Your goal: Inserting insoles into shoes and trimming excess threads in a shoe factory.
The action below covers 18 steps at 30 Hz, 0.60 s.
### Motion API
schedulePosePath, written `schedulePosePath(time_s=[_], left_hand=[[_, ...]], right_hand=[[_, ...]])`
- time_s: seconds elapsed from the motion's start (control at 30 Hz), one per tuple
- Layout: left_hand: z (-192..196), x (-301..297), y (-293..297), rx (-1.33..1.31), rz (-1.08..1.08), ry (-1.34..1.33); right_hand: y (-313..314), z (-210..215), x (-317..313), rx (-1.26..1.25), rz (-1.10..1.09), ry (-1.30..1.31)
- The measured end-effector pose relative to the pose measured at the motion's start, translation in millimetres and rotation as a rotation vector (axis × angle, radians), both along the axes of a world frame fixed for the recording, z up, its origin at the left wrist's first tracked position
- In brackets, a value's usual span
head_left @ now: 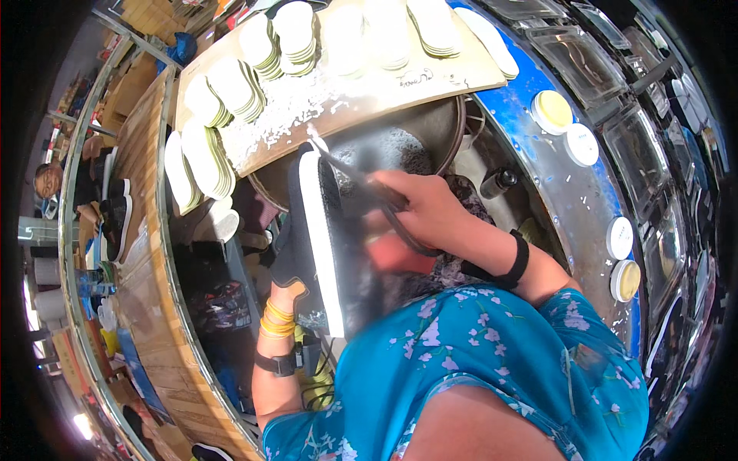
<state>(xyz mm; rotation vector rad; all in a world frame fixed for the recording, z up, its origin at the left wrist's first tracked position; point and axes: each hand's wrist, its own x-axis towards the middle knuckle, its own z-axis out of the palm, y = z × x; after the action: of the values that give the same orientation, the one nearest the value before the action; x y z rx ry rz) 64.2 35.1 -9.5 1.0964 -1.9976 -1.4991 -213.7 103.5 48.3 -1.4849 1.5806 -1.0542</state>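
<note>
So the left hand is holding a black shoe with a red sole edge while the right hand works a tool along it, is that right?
Not quite. The head view shows the black shoe has a white sole edge, not red. The rest holds: the left hand holds the shoe while the right hand works a dark-handled tool along it.

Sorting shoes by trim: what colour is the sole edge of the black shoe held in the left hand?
White: the black fabric shoe has a white sole edge, seen best in the head view.

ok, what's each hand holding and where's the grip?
Left hand holds the black shoe with a white sole edge, grip on its upper side. Right hand holds a thin dark tool, grip at its rear end.
</note>
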Motion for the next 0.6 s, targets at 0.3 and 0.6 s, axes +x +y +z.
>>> schedulePosePath(time_s=[0.3, 0.6], left_hand=[[-2.7, 14.4, 4.2, 0.591, 0.185, 0.450], [8.6, 2.3, 2.0, 0.893, 0.319, 0.791]], right_hand=[[59.5, -49.9, -101.6, 0.015, -0.560, 0.257], [228.8, -119.4, -255.1, 0.754, -1.211, 0.804]])
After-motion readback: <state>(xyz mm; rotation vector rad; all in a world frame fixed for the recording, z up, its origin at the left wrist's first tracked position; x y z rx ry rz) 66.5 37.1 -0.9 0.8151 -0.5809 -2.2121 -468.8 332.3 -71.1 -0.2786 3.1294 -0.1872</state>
